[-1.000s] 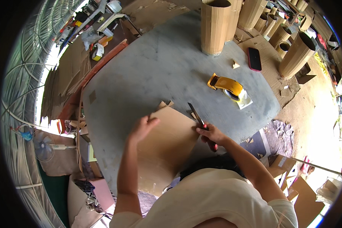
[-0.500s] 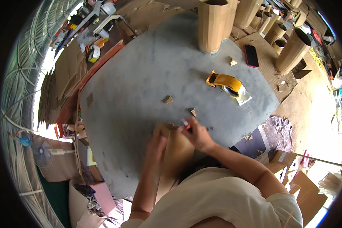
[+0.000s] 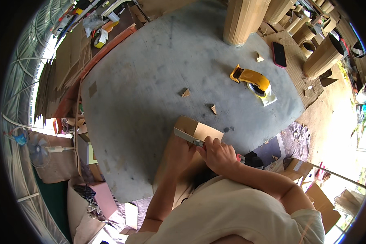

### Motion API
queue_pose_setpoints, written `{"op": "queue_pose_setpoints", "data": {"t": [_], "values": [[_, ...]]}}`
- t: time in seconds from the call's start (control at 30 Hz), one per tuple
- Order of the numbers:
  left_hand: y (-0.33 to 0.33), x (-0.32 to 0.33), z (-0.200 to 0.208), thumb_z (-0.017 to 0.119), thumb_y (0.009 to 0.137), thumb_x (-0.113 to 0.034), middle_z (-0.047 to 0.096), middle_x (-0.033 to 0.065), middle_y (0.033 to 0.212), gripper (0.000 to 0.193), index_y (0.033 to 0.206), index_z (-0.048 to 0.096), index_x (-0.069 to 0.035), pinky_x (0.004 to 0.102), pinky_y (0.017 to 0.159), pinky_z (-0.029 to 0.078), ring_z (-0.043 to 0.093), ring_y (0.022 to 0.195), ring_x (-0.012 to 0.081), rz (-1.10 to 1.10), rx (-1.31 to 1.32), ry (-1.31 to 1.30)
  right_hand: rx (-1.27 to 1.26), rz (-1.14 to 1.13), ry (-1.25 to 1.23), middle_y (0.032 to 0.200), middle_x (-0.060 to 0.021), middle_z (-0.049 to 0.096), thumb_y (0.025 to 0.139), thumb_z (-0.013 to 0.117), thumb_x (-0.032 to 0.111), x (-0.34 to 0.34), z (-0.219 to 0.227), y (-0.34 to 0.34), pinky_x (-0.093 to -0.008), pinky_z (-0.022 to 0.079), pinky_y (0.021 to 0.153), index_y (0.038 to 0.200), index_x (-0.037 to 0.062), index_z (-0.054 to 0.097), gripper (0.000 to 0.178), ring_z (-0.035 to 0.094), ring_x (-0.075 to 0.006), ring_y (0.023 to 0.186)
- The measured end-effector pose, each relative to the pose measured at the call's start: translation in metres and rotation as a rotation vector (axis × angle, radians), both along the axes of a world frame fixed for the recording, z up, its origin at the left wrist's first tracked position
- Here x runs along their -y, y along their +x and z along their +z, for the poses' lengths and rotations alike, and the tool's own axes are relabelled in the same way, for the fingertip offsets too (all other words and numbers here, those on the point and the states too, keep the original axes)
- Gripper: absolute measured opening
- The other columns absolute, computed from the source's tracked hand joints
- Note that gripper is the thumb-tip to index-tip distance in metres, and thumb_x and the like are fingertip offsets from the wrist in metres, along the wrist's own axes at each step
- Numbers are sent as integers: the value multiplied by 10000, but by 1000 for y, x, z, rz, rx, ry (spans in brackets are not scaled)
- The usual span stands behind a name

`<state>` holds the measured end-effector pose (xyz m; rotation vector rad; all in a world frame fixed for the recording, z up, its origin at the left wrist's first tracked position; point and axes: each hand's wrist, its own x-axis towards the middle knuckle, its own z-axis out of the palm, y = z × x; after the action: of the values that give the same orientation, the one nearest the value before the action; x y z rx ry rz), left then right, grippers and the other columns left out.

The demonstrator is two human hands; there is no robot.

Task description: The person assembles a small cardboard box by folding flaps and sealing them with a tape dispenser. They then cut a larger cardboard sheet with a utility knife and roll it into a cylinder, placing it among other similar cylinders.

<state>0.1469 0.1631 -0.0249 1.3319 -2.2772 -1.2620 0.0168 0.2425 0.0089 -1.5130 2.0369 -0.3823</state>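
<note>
A long, open-ended cardboard box (image 3: 207, 131) leans against my body at the near edge of the grey table, its open end facing away from me. My left hand (image 3: 182, 153) is closed on the box's rim at the near left side. Right beside it, my right hand (image 3: 220, 156) grips a cutter knife (image 3: 198, 142). The knife's grey metal tip meets the rim close to my left fingers, and its red and black end sticks out behind my right hand. Most of the knife's handle is hidden by my fingers.
On the grey table (image 3: 126, 89) lie cardboard scraps (image 3: 186, 93), a yellow tape dispenser (image 3: 254, 77) and a phone (image 3: 279, 55). Cardboard tubes (image 3: 242, 24) stand at the far edge, with several more at the far right. Flat cardboard sheets (image 3: 71, 61) are stacked at the left.
My right hand has come down from above the open end to the near rim, bringing the knife against it. The box's open end has tilted into view, and my left hand has shifted right.
</note>
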Motion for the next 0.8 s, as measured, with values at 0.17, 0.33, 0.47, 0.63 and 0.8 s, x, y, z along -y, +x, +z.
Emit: {"op": "queue_pose_setpoints", "data": {"t": [0.17,0.33,0.47,0.63,0.8], "values": [[-1,-1,7,602,789,-163,540,229,1089,550,1243,352,18,376,781,449,531,1007,377,-1,91,-7,-79,4,-62,669,-147,560,858,507,388,2,-11,2,-391,487,470,814,49,462,345,601,-292,559],[0,0,5,603,796,-163,570,206,1059,555,1268,344,-27,378,784,456,549,988,368,12,122,55,-128,5,-196,639,-126,538,801,581,394,2,-29,-3,-361,466,396,764,65,470,349,580,-267,497],[-5,2,13,620,798,-177,570,198,1076,547,1254,357,-27,377,788,456,553,999,354,19,158,79,-159,-1,-291,631,-109,525,766,622,384,0,-50,-13,-349,456,378,741,80,473,339,565,-256,479],[-18,5,18,630,801,-175,535,189,1127,502,1213,394,-15,365,810,444,543,1018,337,-70,116,-29,-190,-24,-312,613,-99,520,754,632,376,-1,-50,-30,-349,450,384,721,83,465,338,557,-252,467],[-22,6,3,650,776,-207,535,217,1049,468,1134,452,22,411,773,437,534,944,368,-92,32,-141,-214,-46,-324,600,-86,520,763,633,345,-7,-49,-49,-348,454,408,722,83,458,318,553,-255,460]]}}
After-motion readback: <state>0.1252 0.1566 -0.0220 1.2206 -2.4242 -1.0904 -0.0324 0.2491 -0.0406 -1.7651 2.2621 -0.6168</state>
